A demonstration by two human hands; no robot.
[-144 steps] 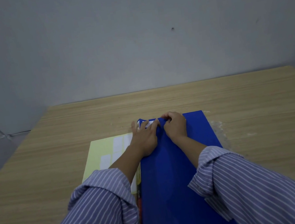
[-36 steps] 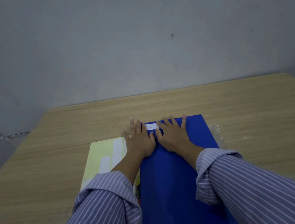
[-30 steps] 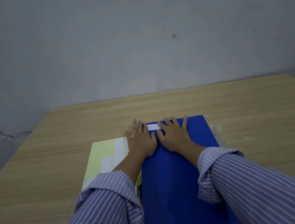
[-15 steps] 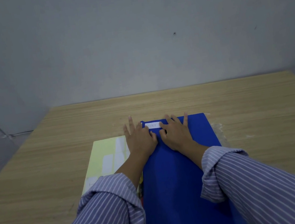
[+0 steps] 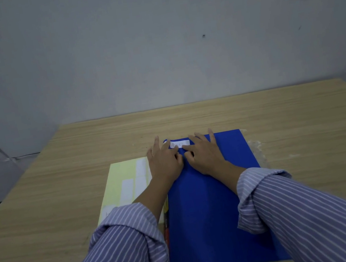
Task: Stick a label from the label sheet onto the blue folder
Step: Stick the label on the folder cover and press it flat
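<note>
Small white rectangular paper label [image 5: 180, 144] sits at the far left corner of the flat blue plastic folder [image 5: 213, 211] on the wooden table [image 5: 305, 131]. Left hand [image 5: 164, 162] and right hand [image 5: 206, 156] lie flat with fingers spread, gripping nothing, fingertips at the label's ends. Label looks thin, light, floppy; best pressed from the edges. Folder looks smooth, slippery. Pale yellow label sheet [image 5: 128, 181] lies just left.

Wooden table [image 5: 279, 113] — blue folder [image 5: 211, 216] and label sheet [image 5: 125, 180] lying flat.
</note>
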